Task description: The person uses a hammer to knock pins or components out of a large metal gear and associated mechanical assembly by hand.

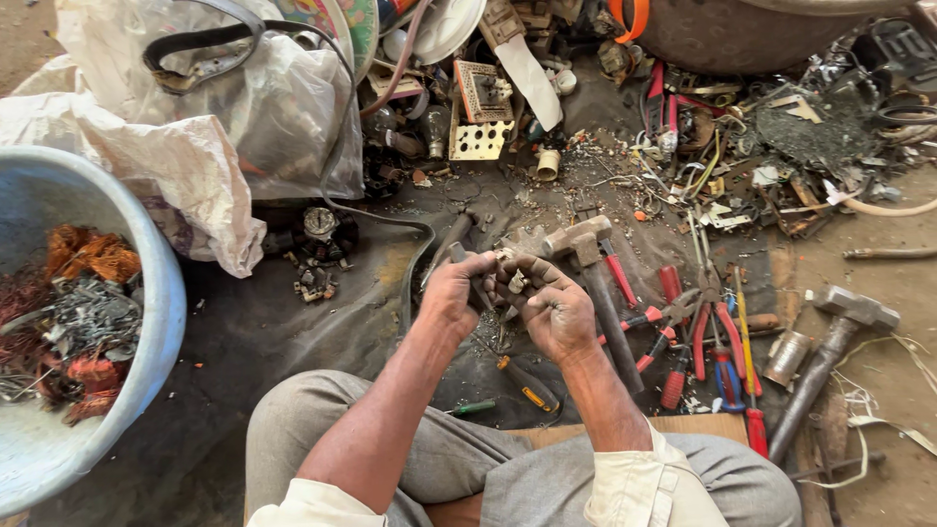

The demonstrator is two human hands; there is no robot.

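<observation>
Over the dark ground cloth (254, 332), just above our knees, both hands meet. Our left hand (451, 293) is curled tight around a dark metal tool (459, 256), probably a chisel or punch; only its top shows past the fist. Our right hand (551, 304) has its fingers bent in around a small greyish metal part (514, 283), pinched between thumb and fingertips. The two hands touch at the knuckles.

We judge the part light, stiff and hard, likely gritty or greasy, so it may slip; best held by its edges with the fingertips, as now. The tool looks heavy for its size and rigid, good to grip mid-shaft.

Hard to make out: the part's true shape, since fingers cover most of it, and the tool's working end. A hammer (586, 256) lies just right of the hands, red-handled pliers (683, 327) beyond it, a second hammer (830, 342) further right. A blue tub (161, 293) of copper wire scrap is cut off at left. The clutter at the top is too tangled to sort.
</observation>
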